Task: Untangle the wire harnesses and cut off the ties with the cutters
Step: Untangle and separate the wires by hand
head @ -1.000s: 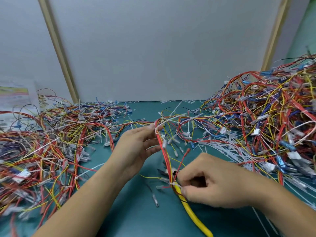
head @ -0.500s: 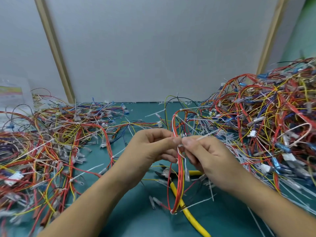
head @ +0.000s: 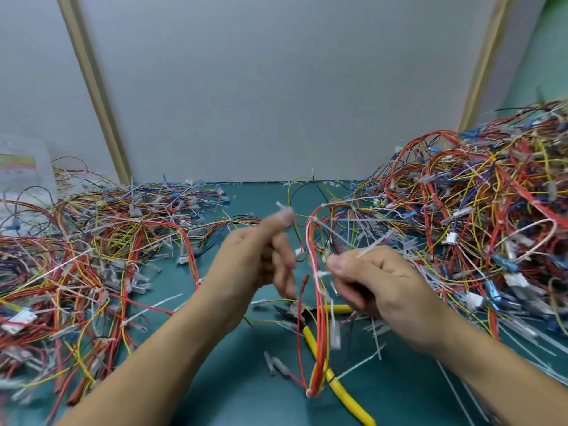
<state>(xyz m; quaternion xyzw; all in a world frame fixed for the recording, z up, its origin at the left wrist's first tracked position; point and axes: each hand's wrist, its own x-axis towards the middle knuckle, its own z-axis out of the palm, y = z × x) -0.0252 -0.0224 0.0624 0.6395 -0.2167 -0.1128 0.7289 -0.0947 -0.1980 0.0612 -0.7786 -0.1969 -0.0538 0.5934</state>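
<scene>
Above the yellow-handled cutters (head: 336, 385) lying on the green mat (head: 246, 404), a person's right hand (head: 381, 287) pinches a white tie (head: 373, 248) between thumb and forefinger. The red-and-yellow wire harness (head: 319, 302) hangs just off the thumb tip and loops down across the cutters' handle. Up and left of the cutters, the blurred left hand (head: 258, 259), fingers curled, nips a small white scrap (head: 280, 206) clear of the harness, while a wire heap (head: 476, 226) rises to the cutters' right
</scene>
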